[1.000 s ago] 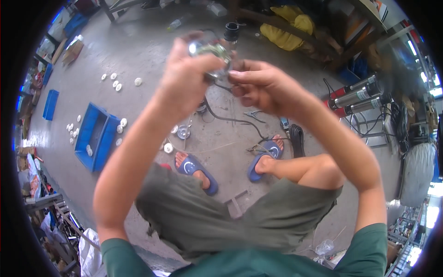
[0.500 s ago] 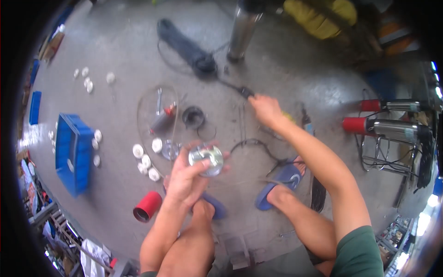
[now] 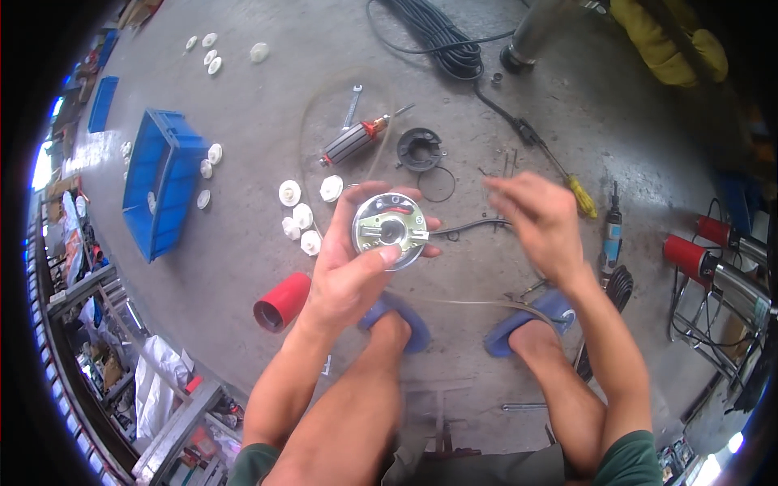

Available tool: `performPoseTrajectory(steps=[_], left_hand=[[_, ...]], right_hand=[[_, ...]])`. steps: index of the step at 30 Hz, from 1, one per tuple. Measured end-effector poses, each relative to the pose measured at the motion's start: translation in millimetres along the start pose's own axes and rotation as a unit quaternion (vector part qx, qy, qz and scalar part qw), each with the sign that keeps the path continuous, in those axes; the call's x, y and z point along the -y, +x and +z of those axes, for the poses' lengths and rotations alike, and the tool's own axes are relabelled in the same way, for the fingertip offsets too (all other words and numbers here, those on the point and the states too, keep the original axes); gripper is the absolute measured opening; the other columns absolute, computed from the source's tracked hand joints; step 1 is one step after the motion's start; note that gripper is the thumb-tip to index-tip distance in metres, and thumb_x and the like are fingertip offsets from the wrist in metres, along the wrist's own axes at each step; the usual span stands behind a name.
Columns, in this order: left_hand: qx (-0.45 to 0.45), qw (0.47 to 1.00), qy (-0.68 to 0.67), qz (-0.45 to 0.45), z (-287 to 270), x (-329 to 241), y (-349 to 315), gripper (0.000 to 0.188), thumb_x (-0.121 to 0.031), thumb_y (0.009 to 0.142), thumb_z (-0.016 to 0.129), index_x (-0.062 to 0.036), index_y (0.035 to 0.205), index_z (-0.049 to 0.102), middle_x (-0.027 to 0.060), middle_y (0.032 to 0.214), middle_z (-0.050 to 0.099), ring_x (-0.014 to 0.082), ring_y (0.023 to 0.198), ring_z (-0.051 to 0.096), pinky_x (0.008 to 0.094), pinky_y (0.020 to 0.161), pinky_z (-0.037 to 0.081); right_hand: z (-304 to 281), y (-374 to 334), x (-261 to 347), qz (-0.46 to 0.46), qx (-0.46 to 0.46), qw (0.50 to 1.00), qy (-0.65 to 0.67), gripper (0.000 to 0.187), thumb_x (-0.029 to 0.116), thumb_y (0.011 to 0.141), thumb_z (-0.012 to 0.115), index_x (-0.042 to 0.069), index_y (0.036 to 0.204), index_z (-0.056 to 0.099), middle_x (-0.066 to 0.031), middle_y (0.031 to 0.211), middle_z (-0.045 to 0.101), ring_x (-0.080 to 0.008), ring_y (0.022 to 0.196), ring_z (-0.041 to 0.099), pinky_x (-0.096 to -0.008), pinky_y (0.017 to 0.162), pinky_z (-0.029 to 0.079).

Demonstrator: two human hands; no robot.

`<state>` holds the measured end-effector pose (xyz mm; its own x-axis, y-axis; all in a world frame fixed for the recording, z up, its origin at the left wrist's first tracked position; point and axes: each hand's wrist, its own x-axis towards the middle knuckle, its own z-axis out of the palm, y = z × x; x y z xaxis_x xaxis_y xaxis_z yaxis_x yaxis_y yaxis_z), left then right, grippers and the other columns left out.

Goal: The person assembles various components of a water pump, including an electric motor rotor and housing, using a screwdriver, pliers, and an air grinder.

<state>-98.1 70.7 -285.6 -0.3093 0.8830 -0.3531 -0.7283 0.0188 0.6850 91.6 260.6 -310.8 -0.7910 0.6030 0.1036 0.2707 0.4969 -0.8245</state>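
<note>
Mid-frame, the metal disc pinched by the left hand should be steadied. Whether the right hand pinches anything cannot be told.

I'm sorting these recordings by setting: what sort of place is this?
Probably an electrical or mechanical workshop: what looks like a motor rotor, a yellow-handled screwdriver and a coil of black cable lie on the grey floor.

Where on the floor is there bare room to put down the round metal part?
Bare floor lies between the blue bin and the red tube, and between the screwdriver and the yellow bundle. It is crowded just beyond the left hand: white discs, motor rotor, black ring and wrench.
</note>
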Motion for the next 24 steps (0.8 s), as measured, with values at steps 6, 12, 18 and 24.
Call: performPoseTrajectory(steps=[6,12,18,24], left_hand=[[0.019,0.998,0.04,0.035,2,6,-4,0.069,0.009,0.085,0.049,-0.0031,0.152,0.033,0.0213,0.152,0.047,0.0338,0.135,0.058,0.0493,0.113,0.052],[0.003,0.988,0.133,0.075,9,8,-8,0.073,0.011,0.083,0.045,0.0001,0.153,0.028,0.0198,0.153,0.043,0.0319,0.139,0.055,0.0461,0.116,0.047],[0.002,0.974,0.207,0.088,6,9,-8,0.073,0.003,0.087,0.053,-0.0007,0.154,0.026,0.0237,0.152,0.045,0.037,0.138,0.056,0.0502,0.114,0.05],[0.024,0.975,0.18,0.128,8,11,-6,0.074,-0.004,0.085,0.058,-0.0004,0.153,0.028,0.025,0.15,0.046,0.0363,0.138,0.055,0.0501,0.117,0.046]], right_hand=[[20,-10,71,-0.055,0.027,0.996,0.068,0.03,0.003,0.087,0.081,0.002,0.116,0.077,-0.0128,0.09,0.071,-0.0273,0.073,0.069,-0.0371,0.064,0.055],[36,-9,84,0.074,0.051,0.97,0.227,0.013,0.001,0.087,0.082,-0.002,0.099,0.08,-0.0069,0.079,0.071,-0.0087,0.067,0.061,-0.0252,0.058,0.045],[51,-10,76,0.17,0.047,0.94,0.291,0.016,0.008,0.086,0.082,-0.001,0.1,0.08,-0.0077,0.08,0.075,-0.0067,0.063,0.058,-0.0274,0.056,0.046],[51,-11,79,0.288,0.087,0.871,0.389,0.014,0.012,0.094,0.081,0.0,0.091,0.077,-0.0013,0.082,0.072,-0.0044,0.073,0.062,-0.0216,0.062,0.047]])
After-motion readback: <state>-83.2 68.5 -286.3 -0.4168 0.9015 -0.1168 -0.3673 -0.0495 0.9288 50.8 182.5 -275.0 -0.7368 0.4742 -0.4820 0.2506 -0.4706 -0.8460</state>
